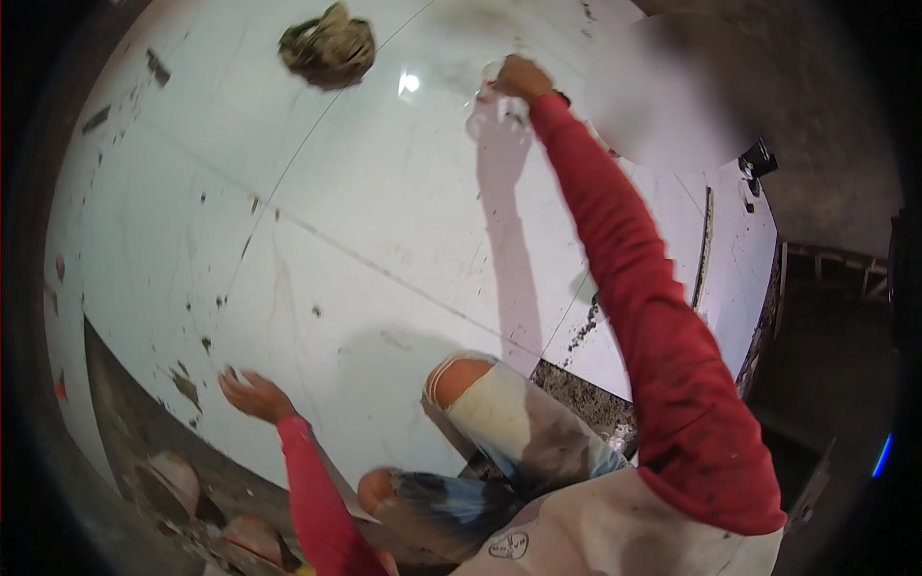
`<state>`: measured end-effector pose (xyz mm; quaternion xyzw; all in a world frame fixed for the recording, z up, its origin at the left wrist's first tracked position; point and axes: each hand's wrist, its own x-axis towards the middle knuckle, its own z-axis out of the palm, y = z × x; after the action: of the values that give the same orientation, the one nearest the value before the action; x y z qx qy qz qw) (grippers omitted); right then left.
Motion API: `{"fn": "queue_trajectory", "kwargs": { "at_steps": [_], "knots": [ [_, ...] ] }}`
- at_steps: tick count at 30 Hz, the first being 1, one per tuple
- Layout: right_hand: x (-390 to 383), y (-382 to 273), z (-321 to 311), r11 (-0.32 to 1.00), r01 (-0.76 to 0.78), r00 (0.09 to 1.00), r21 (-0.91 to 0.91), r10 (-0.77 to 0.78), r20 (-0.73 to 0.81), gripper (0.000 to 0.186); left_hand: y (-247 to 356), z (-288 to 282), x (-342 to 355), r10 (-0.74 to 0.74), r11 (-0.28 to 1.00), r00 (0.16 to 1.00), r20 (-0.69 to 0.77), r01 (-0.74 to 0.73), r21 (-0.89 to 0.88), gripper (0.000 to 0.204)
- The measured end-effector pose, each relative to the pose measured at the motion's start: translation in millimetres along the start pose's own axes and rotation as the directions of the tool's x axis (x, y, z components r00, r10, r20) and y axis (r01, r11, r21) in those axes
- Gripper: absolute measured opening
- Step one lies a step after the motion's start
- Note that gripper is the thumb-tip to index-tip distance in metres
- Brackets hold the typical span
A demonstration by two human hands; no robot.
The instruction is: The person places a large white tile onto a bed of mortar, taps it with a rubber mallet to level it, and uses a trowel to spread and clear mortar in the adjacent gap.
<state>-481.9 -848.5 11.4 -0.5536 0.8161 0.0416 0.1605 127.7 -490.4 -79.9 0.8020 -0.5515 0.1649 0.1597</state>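
**Reaching across the white tiles**

My right hand (521, 79) stretches far out, fingers closed on a clear plastic piece (490, 106) lying on the white tiled floor (384, 192). My left hand (252, 394) rests near, fingers spread on the tile. A crumpled rag (327, 46) lies far left, well apart.

Large glossy white floor tiles (317, 240) — smeared with dark mortar specks — with bare grey ground beyond their right edge, light glinting near the crumpled rag (328, 46).
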Motion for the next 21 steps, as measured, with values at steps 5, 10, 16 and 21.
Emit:
{"fn": "queue_trajectory", "kwargs": {
  "at_steps": [5,10,16,21],
  "knots": [
    [-15,-17,6,0.997,0.037,0.968,0.072,-0.018,-0.249,0.035,43,-37,-74,-0.092,0.993,0.992,0.086,0.098,-0.066,0.039],
    [-34,-16,2,0.969,0.223,0.922,-0.103,-0.244,-0.301,0.016,64,-64,-109,-0.218,0.968,0.971,0.102,0.228,-0.103,0.037],
    [-13,18,10,0.909,0.394,0.885,-0.137,-0.415,-0.21,0.028,67,-58,-105,-0.203,0.968,0.975,0.089,0.213,-0.13,0.033],
    [-5,8,-4,0.909,0.398,0.903,-0.122,-0.412,-0.122,0.037,72,-67,-97,-0.29,0.951,0.945,0.148,0.302,-0.066,0.033]
  ]
}}
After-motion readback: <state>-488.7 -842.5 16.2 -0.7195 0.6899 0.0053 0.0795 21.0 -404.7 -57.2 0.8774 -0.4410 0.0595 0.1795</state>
